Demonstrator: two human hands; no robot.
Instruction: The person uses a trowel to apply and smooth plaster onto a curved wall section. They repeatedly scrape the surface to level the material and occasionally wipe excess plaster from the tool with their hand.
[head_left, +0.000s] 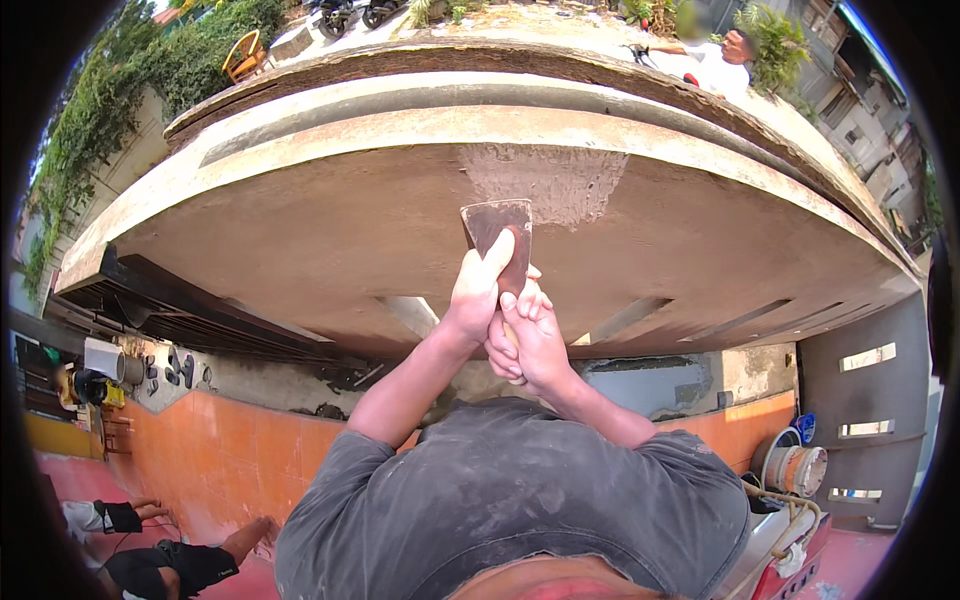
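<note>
A scraper with a wide, worn brown blade (505,222) is held up in front of a brown wall (300,215). My left hand (476,292) grips it high, the thumb pressed flat along the blade. Lower down, my right hand (535,345) is closed around the handle, which my fingers mostly hide. Just beyond the blade's edge lies a paler, rough patch (548,185) on the wall, below its top ledge. Whether the blade touches the wall I cannot tell.
Slots (410,312) pierce the wall's lower part. A dark metal gate (170,300) stands at the left. Buckets (795,468) sit at the right. Two people lie or sit at lower left (170,570); another person (722,68) is beyond the wall.
</note>
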